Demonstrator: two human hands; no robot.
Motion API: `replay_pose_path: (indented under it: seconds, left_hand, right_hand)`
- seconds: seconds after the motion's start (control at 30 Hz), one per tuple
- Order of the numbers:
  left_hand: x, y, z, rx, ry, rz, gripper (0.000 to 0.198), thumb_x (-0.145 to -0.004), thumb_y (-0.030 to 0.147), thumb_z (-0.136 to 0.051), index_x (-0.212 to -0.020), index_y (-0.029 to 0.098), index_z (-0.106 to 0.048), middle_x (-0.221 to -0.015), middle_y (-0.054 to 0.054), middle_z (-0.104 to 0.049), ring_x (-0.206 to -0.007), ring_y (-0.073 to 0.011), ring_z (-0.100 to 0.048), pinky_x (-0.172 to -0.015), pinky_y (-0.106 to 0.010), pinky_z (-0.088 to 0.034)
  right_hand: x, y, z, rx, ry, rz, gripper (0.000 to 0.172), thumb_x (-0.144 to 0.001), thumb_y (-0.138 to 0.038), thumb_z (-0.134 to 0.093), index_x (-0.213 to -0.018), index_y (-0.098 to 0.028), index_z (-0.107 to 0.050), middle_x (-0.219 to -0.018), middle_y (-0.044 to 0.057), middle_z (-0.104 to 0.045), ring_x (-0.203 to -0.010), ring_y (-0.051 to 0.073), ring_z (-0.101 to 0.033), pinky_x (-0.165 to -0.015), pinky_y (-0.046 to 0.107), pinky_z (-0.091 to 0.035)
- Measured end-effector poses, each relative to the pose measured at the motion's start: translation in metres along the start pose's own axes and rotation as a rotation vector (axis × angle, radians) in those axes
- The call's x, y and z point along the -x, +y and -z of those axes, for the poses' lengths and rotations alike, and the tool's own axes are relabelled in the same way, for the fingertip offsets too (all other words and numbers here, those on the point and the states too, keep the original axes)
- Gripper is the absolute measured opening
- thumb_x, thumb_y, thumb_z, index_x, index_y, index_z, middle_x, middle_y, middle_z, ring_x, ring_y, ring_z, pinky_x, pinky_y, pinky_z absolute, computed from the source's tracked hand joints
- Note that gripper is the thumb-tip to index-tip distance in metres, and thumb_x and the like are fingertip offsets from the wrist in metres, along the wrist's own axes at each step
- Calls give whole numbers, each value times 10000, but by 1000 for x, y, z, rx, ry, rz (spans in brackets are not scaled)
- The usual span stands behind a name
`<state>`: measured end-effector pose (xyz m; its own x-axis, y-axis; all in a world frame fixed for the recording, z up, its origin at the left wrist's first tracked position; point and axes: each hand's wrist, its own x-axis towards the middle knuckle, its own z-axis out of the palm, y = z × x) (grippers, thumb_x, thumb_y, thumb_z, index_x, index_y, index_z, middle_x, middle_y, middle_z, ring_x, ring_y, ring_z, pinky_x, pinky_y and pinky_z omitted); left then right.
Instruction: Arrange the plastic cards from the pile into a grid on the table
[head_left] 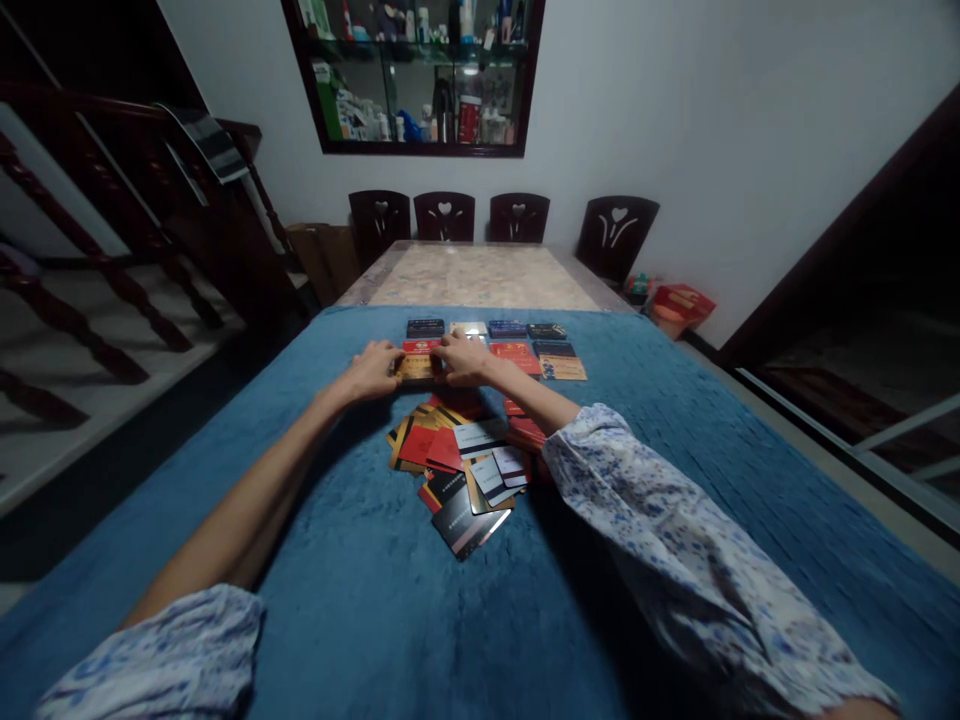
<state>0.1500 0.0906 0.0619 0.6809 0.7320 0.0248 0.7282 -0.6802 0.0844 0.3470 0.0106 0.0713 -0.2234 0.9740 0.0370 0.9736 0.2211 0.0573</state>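
Observation:
My left hand (373,369) and my right hand (463,360) hold a gold card (417,368) from its two sides, fingers curled at its edges. Just behind it lies a red card (421,346). The gold card is low over the blue cloth; whether it rests on others underneath is hard to see. Nearer me spreads a loose pile of cards, with red cards (418,445), a white card (480,437) and a black card (465,520) on top. My right forearm partly covers a red stack (525,425).
Behind my hands, cards stand in rows: a dark stack (425,328), a blue stack (508,328), a black stack (546,331), a red card (516,357) and an orange-and-navy one (562,367). Blue cloth (360,580) covers the near table. Chairs (444,215) line the far end.

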Motion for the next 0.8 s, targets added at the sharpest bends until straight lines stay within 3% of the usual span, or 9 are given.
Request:
replay_pose_path:
  seconds: [0.3,0.8]
  left_hand:
    - [-4,-19,-8,16,14,-1,546,-766,302,-567,-1301,215,-637,-1342,-104,-597,-1270,-299,-529,-1083,-400,-458]
    - [-14,-32,-25,-22,-23,-41,512,-779,242,-589,-1285,199,-658,-1343,-90,-655,-1254,-284,-574,-1096,-359,-454]
  right_hand:
    - [-14,-6,-1,-5,-34,20,386,-894,-381,-623,-1228,-195,-674,-1348,183,-589,-1290,379,-421,-1011,573,-427]
    - [-28,-9,-9,68,-101,24,411,-890,-379,-588,-1259,-227,-688,-1349,169,-623,-1288,380,-463,-1012,604,-426]
